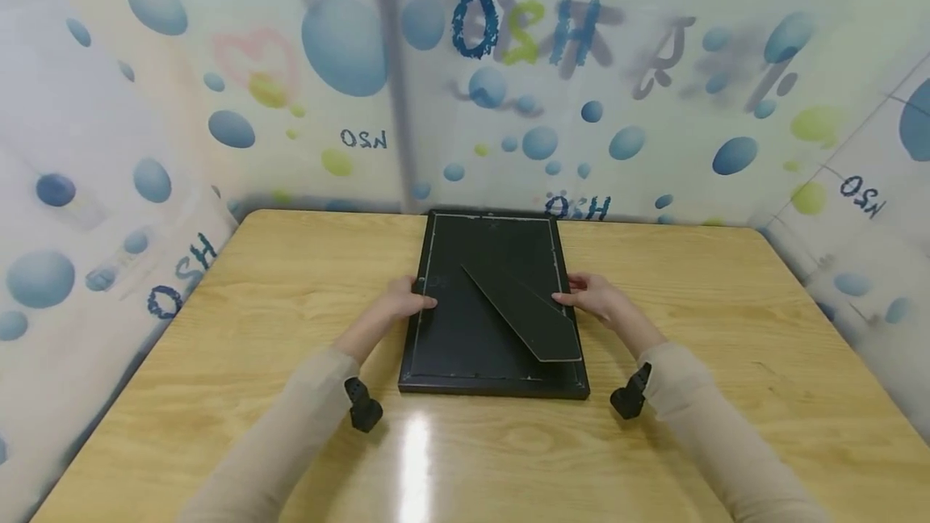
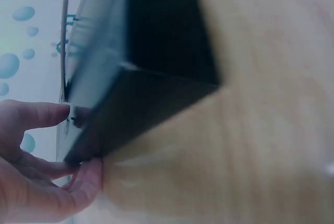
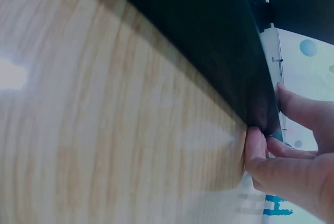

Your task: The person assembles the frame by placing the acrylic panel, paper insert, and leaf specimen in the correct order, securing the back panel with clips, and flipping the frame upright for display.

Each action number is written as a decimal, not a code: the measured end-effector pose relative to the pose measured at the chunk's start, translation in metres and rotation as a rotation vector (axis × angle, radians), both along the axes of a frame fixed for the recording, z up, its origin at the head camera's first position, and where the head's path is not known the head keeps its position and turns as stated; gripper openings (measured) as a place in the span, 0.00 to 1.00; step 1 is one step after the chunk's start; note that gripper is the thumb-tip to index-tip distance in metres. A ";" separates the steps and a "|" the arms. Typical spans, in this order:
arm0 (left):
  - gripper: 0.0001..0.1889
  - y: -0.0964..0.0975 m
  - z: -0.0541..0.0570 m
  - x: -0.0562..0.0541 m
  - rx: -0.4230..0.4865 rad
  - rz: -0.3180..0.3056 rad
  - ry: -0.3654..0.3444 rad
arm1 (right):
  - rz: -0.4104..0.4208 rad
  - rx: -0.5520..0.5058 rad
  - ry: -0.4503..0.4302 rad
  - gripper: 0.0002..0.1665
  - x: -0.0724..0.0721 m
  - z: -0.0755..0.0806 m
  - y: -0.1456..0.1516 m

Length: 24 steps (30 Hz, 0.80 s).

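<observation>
A black picture frame (image 1: 479,329) lies back side up on the table, its easel stand (image 1: 526,313) slanting across the backing toward the near right corner. My left hand (image 1: 409,299) grips the frame's left side, thumb over the back panel and fingers at the outer edge. On the opposite side my right hand (image 1: 594,297) holds the right edge the same way. Fingertips of the left hand (image 2: 47,166) show at the lower edge of the frame's side in the left wrist view. In the right wrist view, the right hand's fingers (image 3: 255,148) press against the frame's side wall.
The wooden table (image 1: 726,329) runs out to both sides. Behind it hangs a wall covering (image 1: 538,103) printed with bubbles and letters. A black wrist camera (image 1: 363,406) sits on the left sleeve, another wrist camera (image 1: 630,394) on the right.
</observation>
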<state>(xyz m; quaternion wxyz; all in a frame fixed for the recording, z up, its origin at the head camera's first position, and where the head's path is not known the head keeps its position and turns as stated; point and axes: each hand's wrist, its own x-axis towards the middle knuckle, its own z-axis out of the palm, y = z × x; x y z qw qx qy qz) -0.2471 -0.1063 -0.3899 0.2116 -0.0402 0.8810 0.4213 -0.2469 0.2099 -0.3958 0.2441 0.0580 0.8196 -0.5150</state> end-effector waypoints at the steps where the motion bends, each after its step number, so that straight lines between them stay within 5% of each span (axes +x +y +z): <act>1: 0.32 0.000 0.002 -0.002 -0.003 0.007 -0.005 | 0.014 0.002 0.012 0.47 -0.001 -0.002 0.000; 10: 0.34 0.009 0.008 -0.010 -0.037 0.061 -0.046 | -0.056 -0.061 -0.003 0.43 0.001 0.000 -0.005; 24: 0.29 0.001 0.001 -0.006 0.251 0.103 -0.098 | -0.069 -0.097 -0.022 0.34 -0.001 0.001 -0.006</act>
